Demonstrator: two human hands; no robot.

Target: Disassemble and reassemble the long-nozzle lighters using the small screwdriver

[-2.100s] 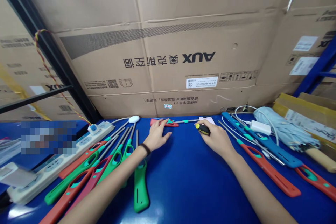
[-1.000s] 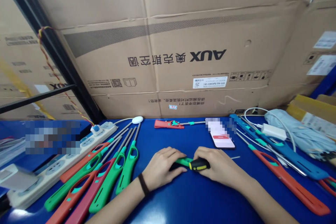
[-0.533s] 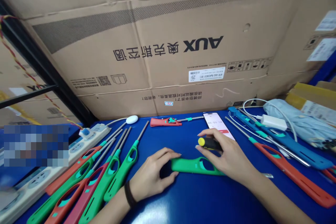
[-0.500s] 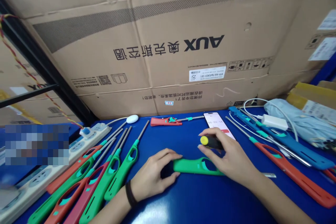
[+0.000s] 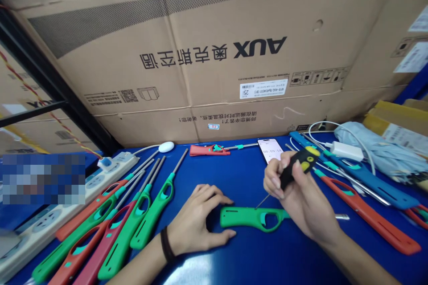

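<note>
A green lighter (image 5: 240,217) lies on the blue table in the middle, its metal tube pointing right and partly hidden under my right wrist. My right hand (image 5: 301,191) grips a black and yellow screwdriver (image 5: 294,167), tilted so its thin shaft reaches down to the lighter's upper edge. Beside the lighter's left end rests my left hand (image 5: 200,220), fingers spread around that end with a gap and holding nothing.
Several green, orange and red lighters (image 5: 123,245) lie at the left beside a power strip (image 5: 50,218). A red lighter (image 5: 209,150) and a phone (image 5: 269,150) are at the back. Orange (image 5: 374,218) and blue lighters (image 5: 381,182) lie right, near a white adapter (image 5: 347,151).
The screwdriver has swung from pointing sideways to shaft down, at the lighter. The lighter has turned over. My left fingers have opened away from its end.
</note>
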